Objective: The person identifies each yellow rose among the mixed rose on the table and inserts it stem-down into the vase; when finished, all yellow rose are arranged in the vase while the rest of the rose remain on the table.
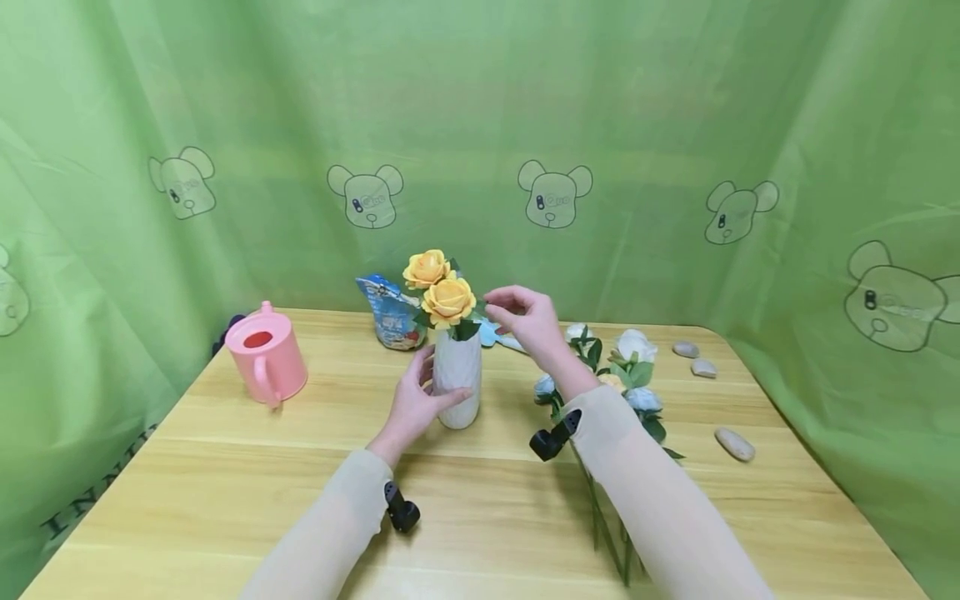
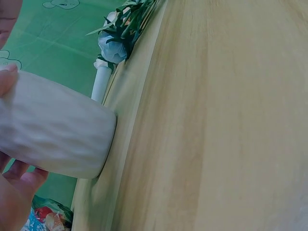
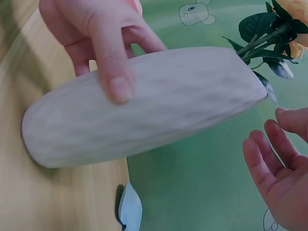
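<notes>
A white ribbed vase [image 1: 457, 379] stands upright on the wooden table [image 1: 225, 500] with two yellow roses [image 1: 448, 300] in it. My left hand [image 1: 418, 398] grips the vase low on its left side; the right wrist view shows its thumb [image 3: 113, 72] across the vase [image 3: 144, 115]. In the left wrist view the vase [image 2: 53, 127] fills the left side, with my left fingers [image 2: 14, 192] under it. My right hand [image 1: 517, 317] hovers just right of the roses with relaxed fingers and holds nothing. The right wrist view shows that hand [image 3: 276, 168] apart from the rose leaves [image 3: 257, 24].
A pink watering can [image 1: 266, 354] stands at the left. Behind the vase is a blue printed bag [image 1: 390, 312]. White and blue flowers [image 1: 626, 367] lie in a bunch at the right, with three stones [image 1: 735, 443] beyond them. A green curtain encloses the table.
</notes>
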`<state>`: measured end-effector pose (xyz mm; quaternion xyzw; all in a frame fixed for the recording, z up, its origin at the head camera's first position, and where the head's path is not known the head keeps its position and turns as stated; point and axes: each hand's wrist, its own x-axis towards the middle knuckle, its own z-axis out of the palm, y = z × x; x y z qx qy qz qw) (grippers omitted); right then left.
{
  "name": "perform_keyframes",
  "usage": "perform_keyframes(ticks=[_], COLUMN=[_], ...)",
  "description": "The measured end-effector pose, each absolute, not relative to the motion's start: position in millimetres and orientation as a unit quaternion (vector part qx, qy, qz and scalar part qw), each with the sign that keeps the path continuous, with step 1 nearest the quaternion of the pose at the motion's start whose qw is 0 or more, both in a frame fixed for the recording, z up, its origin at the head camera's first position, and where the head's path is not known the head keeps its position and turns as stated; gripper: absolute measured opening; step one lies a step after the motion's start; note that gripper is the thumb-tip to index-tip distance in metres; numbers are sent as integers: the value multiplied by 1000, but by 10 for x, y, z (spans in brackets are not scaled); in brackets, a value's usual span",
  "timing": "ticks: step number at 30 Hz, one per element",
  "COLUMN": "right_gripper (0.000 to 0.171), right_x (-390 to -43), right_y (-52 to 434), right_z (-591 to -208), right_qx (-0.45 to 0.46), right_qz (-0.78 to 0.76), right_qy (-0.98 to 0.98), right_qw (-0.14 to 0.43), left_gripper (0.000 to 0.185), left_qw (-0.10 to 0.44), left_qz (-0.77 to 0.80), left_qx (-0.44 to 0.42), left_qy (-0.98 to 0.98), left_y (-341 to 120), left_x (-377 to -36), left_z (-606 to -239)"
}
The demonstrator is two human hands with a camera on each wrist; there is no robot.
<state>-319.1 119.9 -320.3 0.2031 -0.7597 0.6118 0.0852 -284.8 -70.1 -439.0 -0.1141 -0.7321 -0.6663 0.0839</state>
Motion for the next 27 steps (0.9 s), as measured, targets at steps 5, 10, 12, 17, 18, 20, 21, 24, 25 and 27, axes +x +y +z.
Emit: perform_keyframes(ticks=[5,10,12,17,18,20,21,24,25,27], right_gripper=[24,24,24,27,28,28,28,29,29,29], right_x=[-3106,-3020,-2986,-2919,-2907,-2880,-2865,-2812,-2794,-2757], right_y=[1347,1510,1581,1763,1802,1877,1914,2021,2054,2121], right_z=[-3280,-3315,-3333,-3399,-3414,-3442,-3457,-3498,-3511,-3538], right_qx=[188,174,169,170,171,169,167,158,156,150], right_qz=[621,625,623,616,615,611,609,607,606,608], right_qy=[-756,-756,-759,-764,-765,-767,-769,-773,-775,-774], right_qw=[83,82,84,91,92,94,95,94,95,93], left_gripper=[85,87,87,86,87,86,86,85,85,85], left_qw=[82,86,86,83,83,83,83,83,83,83], left_qz=[-661,-665,-665,-663,-664,-665,-665,-666,-665,-665], left_qx=[-112,-116,-117,-114,-115,-115,-114,-114,-112,-112], left_qy=[-737,-733,-733,-735,-734,-733,-733,-733,-734,-734], left_y=[-700,-705,-705,-704,-704,-705,-705,-707,-707,-707], left_x=[-2847,-2843,-2843,-2850,-2852,-2855,-2857,-2860,-2860,-2862], left_z=[-4394,-4396,-4401,-4414,-4416,-4417,-4419,-4421,-4421,-4421])
